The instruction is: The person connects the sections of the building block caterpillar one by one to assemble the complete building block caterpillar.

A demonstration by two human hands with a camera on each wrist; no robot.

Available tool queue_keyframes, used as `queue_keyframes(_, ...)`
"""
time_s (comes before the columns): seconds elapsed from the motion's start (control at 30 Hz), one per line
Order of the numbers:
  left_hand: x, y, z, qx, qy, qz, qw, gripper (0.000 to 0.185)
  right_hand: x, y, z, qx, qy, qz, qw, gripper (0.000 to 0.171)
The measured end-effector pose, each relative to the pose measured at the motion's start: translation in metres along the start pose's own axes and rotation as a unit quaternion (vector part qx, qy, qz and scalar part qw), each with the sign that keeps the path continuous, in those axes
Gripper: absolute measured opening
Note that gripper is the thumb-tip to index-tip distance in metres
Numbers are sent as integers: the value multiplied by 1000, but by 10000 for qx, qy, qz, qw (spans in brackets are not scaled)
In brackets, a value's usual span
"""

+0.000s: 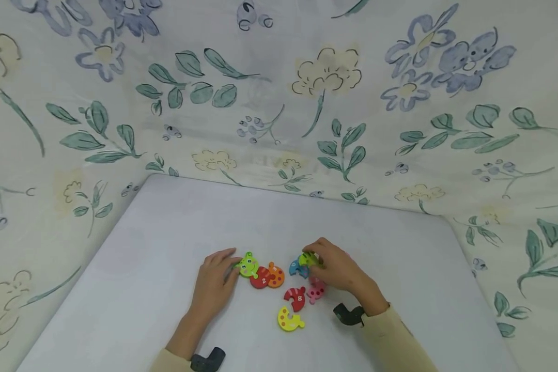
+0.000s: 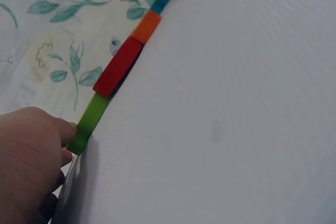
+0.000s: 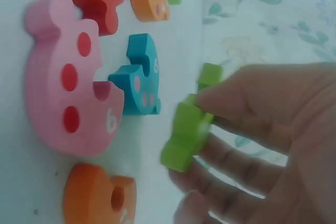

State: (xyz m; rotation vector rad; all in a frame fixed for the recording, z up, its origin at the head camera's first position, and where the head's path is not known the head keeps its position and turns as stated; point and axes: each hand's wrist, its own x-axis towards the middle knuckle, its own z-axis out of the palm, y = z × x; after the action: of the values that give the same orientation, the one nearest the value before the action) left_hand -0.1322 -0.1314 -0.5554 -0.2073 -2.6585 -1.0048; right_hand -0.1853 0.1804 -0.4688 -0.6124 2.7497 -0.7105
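Observation:
My left hand (image 1: 212, 284) rests on the table with its fingertips touching the left side of a green caterpillar-head puzzle piece (image 1: 248, 266). Against that head lies a red piece (image 1: 260, 279) marked 2, and a spotted orange piece (image 1: 276, 275) adjoins the red one. My right hand (image 1: 337, 266) pinches a light green puzzle piece (image 3: 186, 129) between thumb and fingers, raised off the table. Below it and to its left is a blue piece (image 1: 299, 267). A pink spotted piece (image 3: 63, 93) lies partly under the right hand in the head view.
Nearer the front lie a red piece (image 1: 295, 298) marked 8 and a yellow spotted piece (image 1: 289, 320). The right wrist view shows another orange piece (image 3: 86, 195). A flowered cloth (image 1: 269, 103) rises behind the white table (image 1: 176, 217) and along its sides.

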Motion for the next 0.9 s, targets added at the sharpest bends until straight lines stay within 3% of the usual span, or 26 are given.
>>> queue_keyframes(0.3,0,0,-1,-25,-6,-44,10000,25,-28,-1,7,54,-595,125,9981,37)
queue_keyframes(0.63,0,0,1,-46,-127,-81,9999,26,-62,1,16,179,-916,422,9947,34)
queue_keyframes(0.9,1,-1,1,-51,-65,-29,10000,25,-71,5,20,87,-1026,555,9931,30)
